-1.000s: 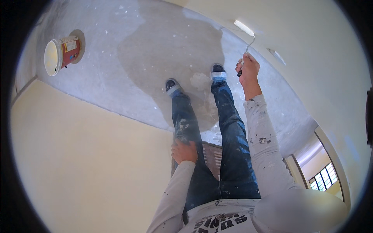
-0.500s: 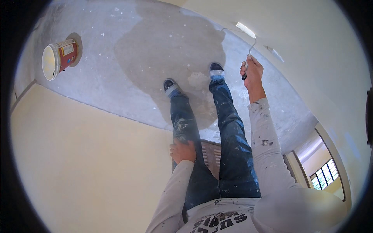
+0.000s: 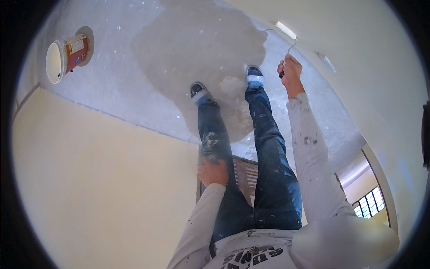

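My right hand (image 3: 291, 69) is closed around the dark handle of a small paint roller (image 3: 285, 30) and held out ahead. Its bent wire frame leads up to a white sleeve lying along the lower part of the pale wall (image 3: 340, 27); whether it presses there I cannot tell. My left hand (image 3: 212, 172) rests on my left thigh near the knee, holding no tool, its fingertips partly hidden at the far side of the leg. Both sleeves and the dark trousers (image 3: 271, 148) carry paint spots.
A red and white bucket (image 3: 76, 50) stands on the grey floor (image 3: 112, 89) at the far left. Around my feet spreads a large darker patch (image 3: 179, 49). A cream wall (image 3: 98, 179) fills the left. Behind my legs is a slatted brown panel (image 3: 245, 177); a barred window (image 3: 369, 204) shows at lower right.
The roller and my right hand have shifted slightly up in the picture. The view has tilted a little, moving the feet and bucket with it. My left hand stays on the thigh.
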### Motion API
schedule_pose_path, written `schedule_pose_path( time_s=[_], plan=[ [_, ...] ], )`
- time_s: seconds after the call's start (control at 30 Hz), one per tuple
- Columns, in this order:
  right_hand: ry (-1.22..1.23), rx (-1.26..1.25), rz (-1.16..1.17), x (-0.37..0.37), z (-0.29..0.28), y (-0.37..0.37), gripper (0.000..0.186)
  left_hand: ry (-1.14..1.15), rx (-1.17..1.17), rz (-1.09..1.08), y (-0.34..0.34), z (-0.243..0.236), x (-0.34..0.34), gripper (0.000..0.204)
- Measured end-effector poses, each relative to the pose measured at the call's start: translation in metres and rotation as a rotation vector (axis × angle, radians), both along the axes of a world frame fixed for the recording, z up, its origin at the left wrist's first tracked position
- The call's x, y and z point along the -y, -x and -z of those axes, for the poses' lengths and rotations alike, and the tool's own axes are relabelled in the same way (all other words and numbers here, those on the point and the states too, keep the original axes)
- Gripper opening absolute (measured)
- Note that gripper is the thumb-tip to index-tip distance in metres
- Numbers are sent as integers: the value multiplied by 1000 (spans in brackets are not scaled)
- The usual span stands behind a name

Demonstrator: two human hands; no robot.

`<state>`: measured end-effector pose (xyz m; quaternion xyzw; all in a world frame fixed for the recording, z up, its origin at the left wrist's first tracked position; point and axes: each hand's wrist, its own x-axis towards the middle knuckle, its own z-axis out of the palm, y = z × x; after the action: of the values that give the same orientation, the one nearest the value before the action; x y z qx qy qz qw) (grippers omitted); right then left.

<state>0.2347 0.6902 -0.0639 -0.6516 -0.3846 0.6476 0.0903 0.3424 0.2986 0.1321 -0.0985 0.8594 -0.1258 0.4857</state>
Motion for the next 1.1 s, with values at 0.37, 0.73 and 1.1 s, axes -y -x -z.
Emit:
schedule_pose_path(
  time_s=[0.37,0.73,1.1],
  plan=[
    [-4,-1,-20,11,-28,9,12,2,-34,-16,-1,3,-1,63],
    [68,-27,3,2,39,35,7,7,-20,-9,8,3,2,61],
    [112,-41,-38,23,-3,60,9,-1,-17,-57,14,-2,2,62]
  ],
)
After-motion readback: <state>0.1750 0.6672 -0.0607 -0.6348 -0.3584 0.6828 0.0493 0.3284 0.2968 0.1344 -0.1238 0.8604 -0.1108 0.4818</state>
